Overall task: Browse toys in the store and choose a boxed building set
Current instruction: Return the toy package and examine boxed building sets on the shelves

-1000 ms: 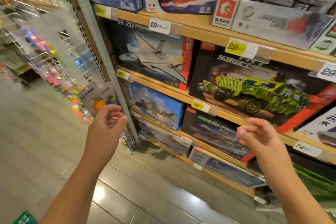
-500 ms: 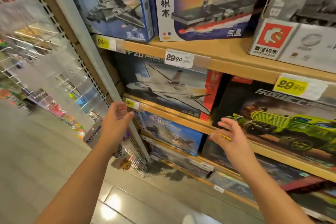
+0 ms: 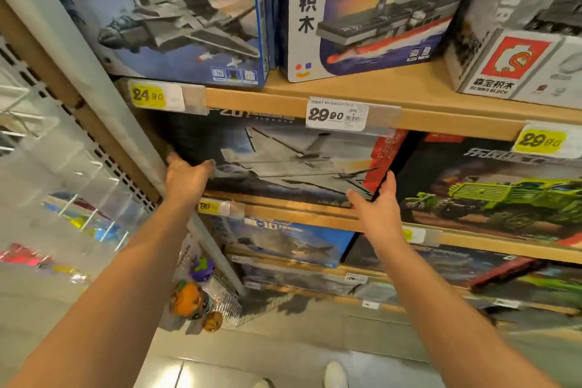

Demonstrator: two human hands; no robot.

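The person stands close against the toy shelving with both arms stretched up to the second shelf, where a dark boxed building set showing a pale grey jet stands upright on its long edge, face out, wedged between the grey upright post on the left and a box with a green truck on the right. The left hand is spread over the box's left end with fingers reaching round toward the far side, and the right hand has its thumb on the front and fingers slipped into the gap along the red right edge; both look settled on the box ends, though I cannot tell how firmly they have closed. Holding it at both ends makes sense: the box is wide and packed tight, so it probably has to slide straight toward the person without snagging its neighbour. The price tag above reads 29.90. Half a second ago the hands hung open in the air short of the shelf, lower and nearer, the right one in front of the shelf lip; now they have risen and landed on this box, and the view has tilted upward and drawn in.
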